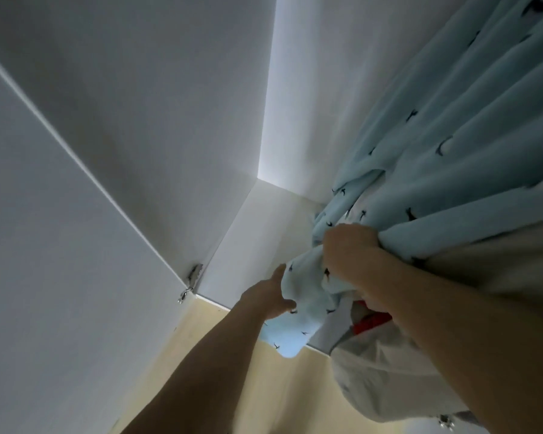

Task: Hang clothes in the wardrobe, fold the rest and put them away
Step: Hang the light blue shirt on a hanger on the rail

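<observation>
A light blue garment (452, 145) with small dark bird prints hangs inside the white wardrobe (157, 126), filling the upper right of the head view. My right hand (348, 245) is bunched around its lower hem. My left hand (270, 296) grips a loose blue fold of the same garment lower down, fingers tucked under the cloth. A pale beige garment (386, 364) hangs beside it under my right forearm, with a red piece (370, 321) showing between the two.
The wardrobe's open white door (44, 245) stands at the left, with metal hinges (192, 281) at its lower edge. The white wardrobe floor (264, 233) lies below the clothes. Pale wooden room floor (232, 371) runs beneath my arms.
</observation>
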`<state>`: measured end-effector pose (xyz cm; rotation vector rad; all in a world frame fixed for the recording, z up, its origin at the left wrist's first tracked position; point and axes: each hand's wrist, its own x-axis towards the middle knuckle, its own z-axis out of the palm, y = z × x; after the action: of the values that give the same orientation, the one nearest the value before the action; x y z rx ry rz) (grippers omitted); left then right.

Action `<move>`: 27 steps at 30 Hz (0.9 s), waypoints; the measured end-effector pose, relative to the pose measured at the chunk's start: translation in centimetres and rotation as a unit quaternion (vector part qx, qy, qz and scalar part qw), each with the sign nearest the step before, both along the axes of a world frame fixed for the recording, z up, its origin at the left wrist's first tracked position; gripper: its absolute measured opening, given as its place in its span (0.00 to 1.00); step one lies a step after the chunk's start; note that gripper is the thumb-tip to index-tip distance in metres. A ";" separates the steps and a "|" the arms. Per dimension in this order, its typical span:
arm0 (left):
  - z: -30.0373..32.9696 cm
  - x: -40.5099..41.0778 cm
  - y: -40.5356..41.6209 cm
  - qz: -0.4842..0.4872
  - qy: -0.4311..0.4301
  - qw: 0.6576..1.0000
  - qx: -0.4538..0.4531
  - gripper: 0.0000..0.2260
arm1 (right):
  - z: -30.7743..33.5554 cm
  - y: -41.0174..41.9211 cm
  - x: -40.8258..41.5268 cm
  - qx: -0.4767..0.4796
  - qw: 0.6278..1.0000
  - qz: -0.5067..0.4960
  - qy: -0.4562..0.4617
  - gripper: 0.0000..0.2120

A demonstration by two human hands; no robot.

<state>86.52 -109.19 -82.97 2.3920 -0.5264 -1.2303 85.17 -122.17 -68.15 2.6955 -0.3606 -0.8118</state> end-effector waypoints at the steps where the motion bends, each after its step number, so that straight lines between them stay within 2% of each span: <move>1: 0.0 0.7 -0.9 0.001 -0.027 1.000 -0.014 0.30 | 0.4 -0.5 0.3 0.014 1.000 -0.018 -0.015 0.11; 3: 0.5 2.0 -2.8 -0.004 -0.091 0.995 -0.032 0.16 | 1.2 -1.3 0.7 0.023 0.998 -0.040 -0.035 0.11; 4: 0.9 2.6 -3.6 -0.001 -0.112 0.993 -0.036 0.14 | 1.6 -1.6 0.8 0.022 0.998 -0.047 -0.044 0.11; 7: 2.9 4.8 -5.6 -0.024 -0.151 0.988 -0.003 0.14 | 2.7 -2.3 1.1 0.010 0.995 -0.069 -0.071 0.12; 9: 4.4 6.4 -6.7 -0.082 -0.170 0.981 0.053 0.15 | 3.3 -2.7 1.2 -0.007 0.995 -0.071 -0.062 0.14; 12: 6.6 8.1 -7.8 -0.171 -0.242 0.949 0.105 0.13 | 4.2 -2.9 1.4 -0.016 0.996 -0.075 -0.042 0.15; 15: 8.2 9.2 -8.6 -0.113 -0.289 0.949 0.064 0.10 | 4.9 -2.7 1.4 -0.010 0.997 -0.073 -0.033 0.16; 17: 8.9 10.0 -9.4 0.003 -0.245 0.969 -0.008 0.12 | 5.2 -2.7 1.5 -0.015 0.998 -0.066 -0.018 0.17; 19: 9.3 10.8 -10.3 0.106 -0.176 0.974 -0.091 0.18 | 5.2 -2.9 1.4 -0.030 0.998 -0.062 0.001 0.18; 21: 9.5 11.4 -11.2 0.142 -0.130 0.968 -0.160 0.19 | 4.8 -3.2 1.5 -0.061 0.996 -0.055 0.028 0.20; 23: 9.0 11.6 -11.9 0.097 -0.094 0.979 -0.153 0.17 | 4.0 -3.6 1.6 -0.109 0.991 -0.047 0.061 0.21; 27: 6.5 10.3 -11.8 -0.066 -0.068 0.995 -0.023 0.24 | 2.1 -3.9 1.6 -0.191 0.974 -0.031 0.117 0.23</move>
<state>96.86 -121.01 -76.50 2.4480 -0.7573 -1.1004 86.76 -126.09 -66.08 2.2160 -0.4908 -0.9561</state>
